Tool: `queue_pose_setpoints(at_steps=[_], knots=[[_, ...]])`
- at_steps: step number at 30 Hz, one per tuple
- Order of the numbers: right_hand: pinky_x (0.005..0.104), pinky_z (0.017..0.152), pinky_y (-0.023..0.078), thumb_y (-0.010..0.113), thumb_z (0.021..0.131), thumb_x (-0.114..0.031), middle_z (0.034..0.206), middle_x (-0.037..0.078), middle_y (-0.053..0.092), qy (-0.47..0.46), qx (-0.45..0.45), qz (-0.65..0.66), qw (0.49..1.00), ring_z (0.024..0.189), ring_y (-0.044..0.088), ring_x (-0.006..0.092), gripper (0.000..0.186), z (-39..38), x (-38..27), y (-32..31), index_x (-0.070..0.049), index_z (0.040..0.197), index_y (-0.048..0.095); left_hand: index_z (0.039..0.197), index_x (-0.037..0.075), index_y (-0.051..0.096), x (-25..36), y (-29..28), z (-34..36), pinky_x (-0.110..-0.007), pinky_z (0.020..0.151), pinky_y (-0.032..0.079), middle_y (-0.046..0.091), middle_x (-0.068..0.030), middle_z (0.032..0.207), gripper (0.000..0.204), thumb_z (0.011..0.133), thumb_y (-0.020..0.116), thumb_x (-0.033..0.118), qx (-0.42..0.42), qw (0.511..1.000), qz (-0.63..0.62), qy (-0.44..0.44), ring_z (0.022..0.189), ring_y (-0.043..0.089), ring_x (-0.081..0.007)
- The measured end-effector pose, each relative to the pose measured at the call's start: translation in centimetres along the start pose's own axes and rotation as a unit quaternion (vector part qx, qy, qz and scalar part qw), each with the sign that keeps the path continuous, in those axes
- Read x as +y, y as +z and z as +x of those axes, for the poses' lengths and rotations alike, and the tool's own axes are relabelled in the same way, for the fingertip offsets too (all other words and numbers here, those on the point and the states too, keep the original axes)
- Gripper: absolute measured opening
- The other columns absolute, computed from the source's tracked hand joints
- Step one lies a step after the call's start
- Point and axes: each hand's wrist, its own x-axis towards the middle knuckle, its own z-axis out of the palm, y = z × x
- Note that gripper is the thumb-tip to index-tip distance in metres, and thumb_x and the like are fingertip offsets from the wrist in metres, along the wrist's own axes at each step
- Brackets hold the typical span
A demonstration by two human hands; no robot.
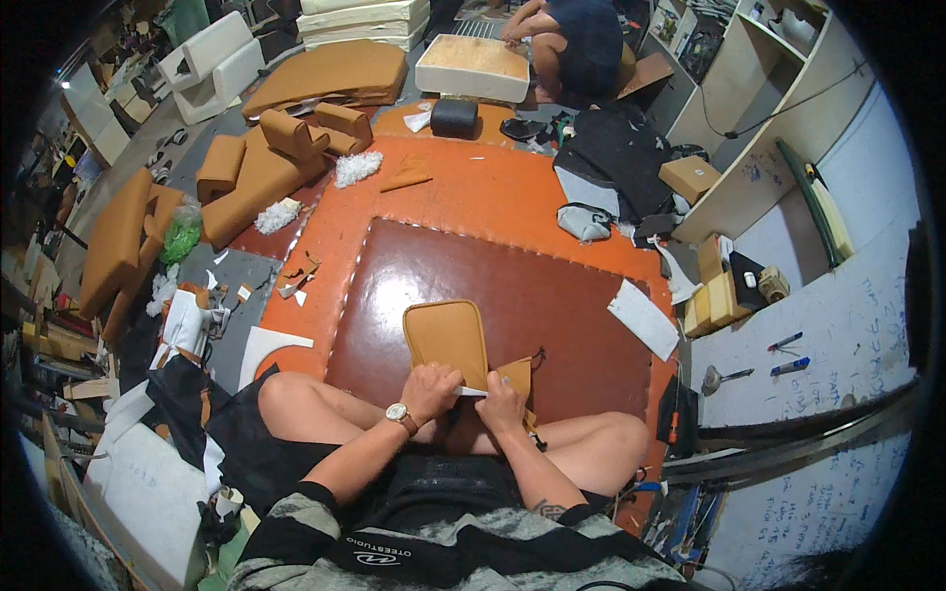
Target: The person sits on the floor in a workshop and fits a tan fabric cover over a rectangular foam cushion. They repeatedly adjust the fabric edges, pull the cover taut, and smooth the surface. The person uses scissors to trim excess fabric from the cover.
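I sit cross-legged with a tan padded panel (443,335), rounded at its corners and edged with piping, held upright before me. My left hand (431,392), a watch at its wrist, has its fingers closed on the lower left of the panel. My right hand (501,404) is closed at the panel's lower right. A narrow white strip (470,391) lies along the bottom edge between my hands; what it is, I cannot make out. Behind my right hand is a loose tan piece (517,374), with a dark cord near it.
A red-brown mat (384,276) lies on orange sheeting. Tan cushions (251,197) stand at left, black fabric (611,153) lies back right. Another person (576,44) squats at the back by a foam block (471,74). A white board with pens (788,345) is right.
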Motion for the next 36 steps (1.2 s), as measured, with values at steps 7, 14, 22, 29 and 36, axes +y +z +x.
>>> queue_pose_setpoints(at_steps=[7,14,22,29,36], knots=[[0.0569,0.07,0.055,0.074,0.072,-0.01,0.085,0.022,0.069,0.007,-0.036,-0.004,0.999,0.08,0.069,0.0471,0.033,0.3,0.2,-0.2,-0.007,0.098,0.053,0.079,0.013,0.06,1.0,-0.4,0.3,-0.045,0.06,0.05,0.06,-0.0062,0.073,0.015,0.073,0.073,0.016,0.033,0.999,-0.008,-0.024,0.069,0.063,-0.03],[0.0515,0.091,0.054,0.08,0.078,-0.024,0.105,0.025,0.068,0.09,-0.203,-0.001,0.975,0.104,0.068,0.0424,0.047,1.5,-1.6,-4.3,-0.002,0.113,0.058,0.102,0.002,0.071,-3.2,-5.4,2.5,-0.038,0.074,0.054,0.075,-0.0098,0.094,0.03,0.095,0.074,0.03,-0.162,0.871,-0.423,-0.188,0.081,0.069,-0.0226],[0.0499,0.116,0.038,0.056,0.104,-0.037,0.147,0.03,0.052,0.093,-0.151,0.221,0.959,0.139,0.049,0.0435,0.062,6.9,-2.3,-4.2,-0.002,0.153,0.041,0.131,0.003,0.069,-12.7,0.4,5.7,-0.032,0.09,0.053,0.077,-0.0122,0.109,0.046,0.106,0.057,0.04,0.018,0.8,-0.398,-0.45,0.098,0.07,-0.0188],[0.048,0.114,0.041,0.041,0.11,-0.032,0.147,0.023,0.056,0.149,-0.044,0.279,0.948,0.136,0.054,0.0412,0.051,9.5,-2.7,0.4,-0.01,0.155,0.045,0.112,-0.003,0.074,-9.6,3.1,5.6,-0.034,0.085,0.053,0.077,-0.0123,0.097,0.046,0.11,0.05,0.035,0.142,0.754,-0.437,-0.47,0.091,0.069,-0.0162],[0.0456,0.11,0.045,0.048,0.108,-0.027,0.139,0.025,0.062,0.147,0.011,0.299,0.943,0.13,0.06,0.0381,0.043,10.0,-3.2,-0.2,-0.006,0.145,0.057,0.135,-0.002,0.06,-4.2,-0.2,4.6,-0.041,0.097,0.051,0.07,-0.0194,0.123,0.043,0.108,0.053,0.03,0.119,0.809,-0.326,-0.475,0.112,0.067,-0.028]])
